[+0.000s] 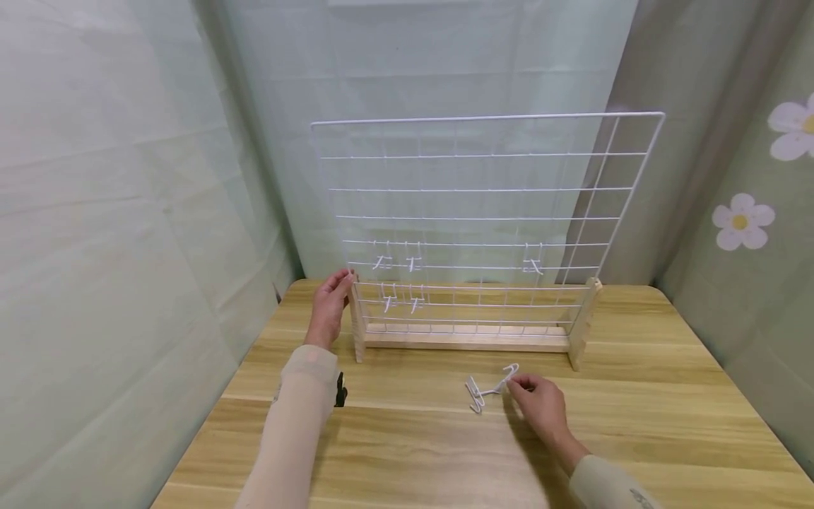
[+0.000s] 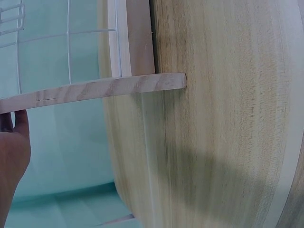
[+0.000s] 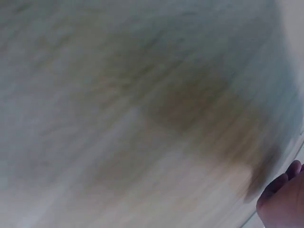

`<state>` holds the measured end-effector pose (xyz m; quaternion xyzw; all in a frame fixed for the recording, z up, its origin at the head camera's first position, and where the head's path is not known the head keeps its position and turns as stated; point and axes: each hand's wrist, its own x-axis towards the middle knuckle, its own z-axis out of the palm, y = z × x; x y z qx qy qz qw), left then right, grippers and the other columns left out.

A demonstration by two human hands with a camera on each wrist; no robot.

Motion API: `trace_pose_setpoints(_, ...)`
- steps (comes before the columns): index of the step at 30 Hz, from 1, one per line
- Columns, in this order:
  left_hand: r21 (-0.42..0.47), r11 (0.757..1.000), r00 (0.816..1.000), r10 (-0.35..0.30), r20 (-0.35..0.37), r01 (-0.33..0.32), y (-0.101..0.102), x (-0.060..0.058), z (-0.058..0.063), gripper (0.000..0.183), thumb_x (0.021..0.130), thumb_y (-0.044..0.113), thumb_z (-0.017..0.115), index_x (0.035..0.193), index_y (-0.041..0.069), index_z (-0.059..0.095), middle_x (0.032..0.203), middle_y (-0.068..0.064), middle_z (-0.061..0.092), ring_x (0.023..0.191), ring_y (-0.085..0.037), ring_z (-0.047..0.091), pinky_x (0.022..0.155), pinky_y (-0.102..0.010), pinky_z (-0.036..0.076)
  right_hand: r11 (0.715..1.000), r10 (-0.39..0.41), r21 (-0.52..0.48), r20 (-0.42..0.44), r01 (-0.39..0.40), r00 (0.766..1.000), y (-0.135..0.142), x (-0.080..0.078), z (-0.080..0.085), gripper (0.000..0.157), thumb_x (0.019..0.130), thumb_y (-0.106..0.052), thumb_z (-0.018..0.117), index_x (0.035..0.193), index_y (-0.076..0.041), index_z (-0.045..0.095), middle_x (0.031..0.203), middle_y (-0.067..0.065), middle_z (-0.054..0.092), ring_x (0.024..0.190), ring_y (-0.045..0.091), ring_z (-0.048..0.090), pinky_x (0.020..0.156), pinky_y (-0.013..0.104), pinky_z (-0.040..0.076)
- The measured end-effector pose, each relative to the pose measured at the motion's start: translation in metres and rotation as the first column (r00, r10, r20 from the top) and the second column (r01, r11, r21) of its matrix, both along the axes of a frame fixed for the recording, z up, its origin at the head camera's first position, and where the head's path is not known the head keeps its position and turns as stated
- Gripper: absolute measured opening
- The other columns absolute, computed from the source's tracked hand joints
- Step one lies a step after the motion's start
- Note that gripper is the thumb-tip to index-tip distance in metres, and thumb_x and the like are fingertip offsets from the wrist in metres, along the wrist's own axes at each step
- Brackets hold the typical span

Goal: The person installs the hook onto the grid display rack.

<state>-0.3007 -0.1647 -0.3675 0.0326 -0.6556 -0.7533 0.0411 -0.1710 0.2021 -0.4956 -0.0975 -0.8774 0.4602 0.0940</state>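
Observation:
A white wire grid rack (image 1: pixel 477 218) stands on a wooden base on the table. My left hand (image 1: pixel 328 305) grips the top of its left wooden side post (image 1: pixel 358 325); in the left wrist view, fingers (image 2: pixel 21 122) meet the edge of that post. In front of the rack, my right hand (image 1: pixel 542 408) pinches the right end of white wire hooks (image 1: pixel 488 391) low over the table. Their bracket ends point left, and the fingertips cover part of the wire. The right wrist view is motion-blurred, with only the curled hand (image 3: pixel 285 197) at its lower right.
Several white hooks hang on the grid: a left cluster in two rows, including one hook (image 1: pixel 413 263), and a lone hook (image 1: pixel 533 265) at the right. The wooden table (image 1: pixel 407 452) carries the rack near its far edge. Pale green curtains (image 1: pixel 159 212) surround it.

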Motion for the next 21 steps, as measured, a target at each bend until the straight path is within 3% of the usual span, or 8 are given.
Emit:
trace_pose_setpoints(10, -0.004, 1.000, 1.000, 0.003, 0.012, -0.003, -0.001, 0.000, 0.000, 0.042, 0.104, 0.019, 0.053, 0.139, -0.004, 0.048, 0.147, -0.013, 0.047, 0.130, -0.022, 0.045, 0.113, -0.040, 0.033, 0.992, -0.122, 0.021, -0.079, 0.124, 0.989, 0.001, -0.011, 0.008, 0.016, 0.089, -0.020, 0.070, 0.091, -0.006, 0.077, 0.081, 0.004, 0.072, 0.074, 0.017, 0.062, 0.069, 0.033, 0.046)
trace_pose_setpoints(17, -0.034, 0.999, 0.999, 0.032, -0.020, -0.033, -0.005, -0.017, -0.021, 0.042, 0.103, 0.027, 0.056, 0.138, 0.004, 0.052, 0.145, -0.007, 0.050, 0.129, -0.019, 0.046, 0.112, -0.039, 0.035, 0.979, -0.199, 0.016, -0.149, 0.204, 0.969, 0.007, -0.019, 0.012, 0.016, 0.088, -0.018, 0.068, 0.089, -0.005, 0.077, 0.086, 0.009, 0.074, 0.077, 0.022, 0.065, 0.069, 0.036, 0.046)
trace_pose_setpoints(21, -0.036, 0.999, 0.999, 0.032, -0.016, -0.032, -0.006, -0.016, -0.022, 0.043, 0.103, 0.028, 0.055, 0.139, 0.004, 0.051, 0.144, -0.005, 0.051, 0.129, -0.019, 0.046, 0.112, -0.039, 0.034, 0.971, -0.233, 0.002, -0.195, 0.238, 0.953, 0.010, -0.021, 0.016, 0.013, 0.087, -0.016, 0.068, 0.086, -0.005, 0.076, 0.086, 0.010, 0.074, 0.079, 0.023, 0.066, 0.070, 0.037, 0.046)
